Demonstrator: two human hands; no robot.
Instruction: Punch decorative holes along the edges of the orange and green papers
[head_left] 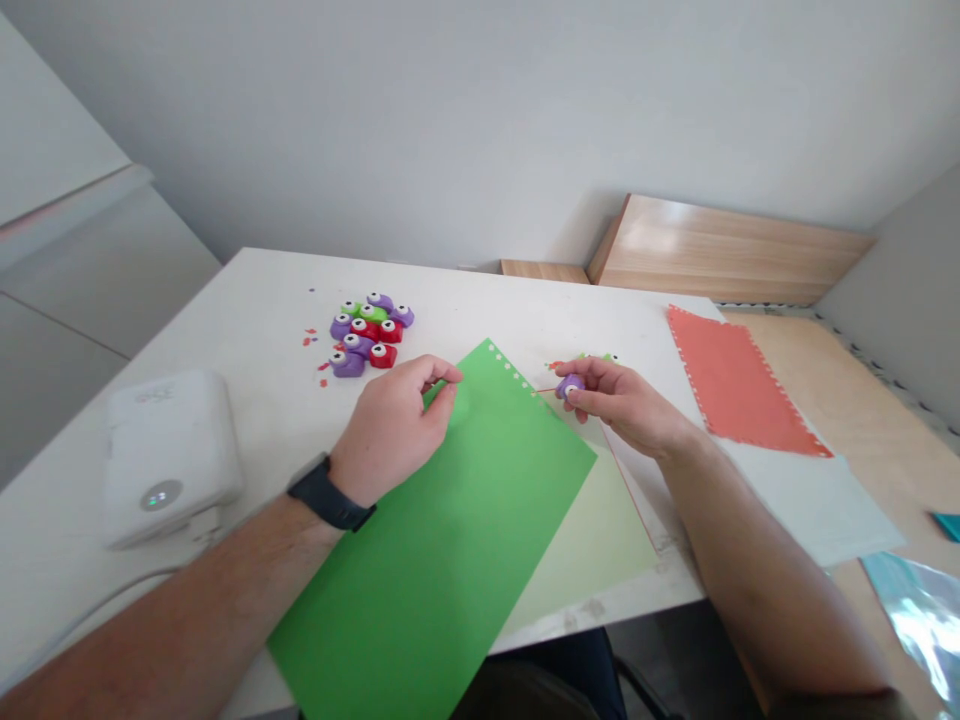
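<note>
- The left hand (pixel 394 430) was curled, its fingertips pinching something green at the edge of the green sheet (pixel 431 570) (too hidden to tell what).
- The right hand (pixel 626 400) pinched a purple punch (pixel 570 387) just beside the sheet's holed edge; thin paper could tear if a hole were cut too near it.
- Glossy plastic punches (pixel 367 335) lay clustered farther off among paper scraps (pixel 324 367), and a red sheet (pixel 739 385) lay to the right.

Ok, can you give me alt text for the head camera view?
The right hand pinches a purple craft punch near a hole-punched green paper sheet, with the left hand over it. More colored punches cluster on a white table.
</note>
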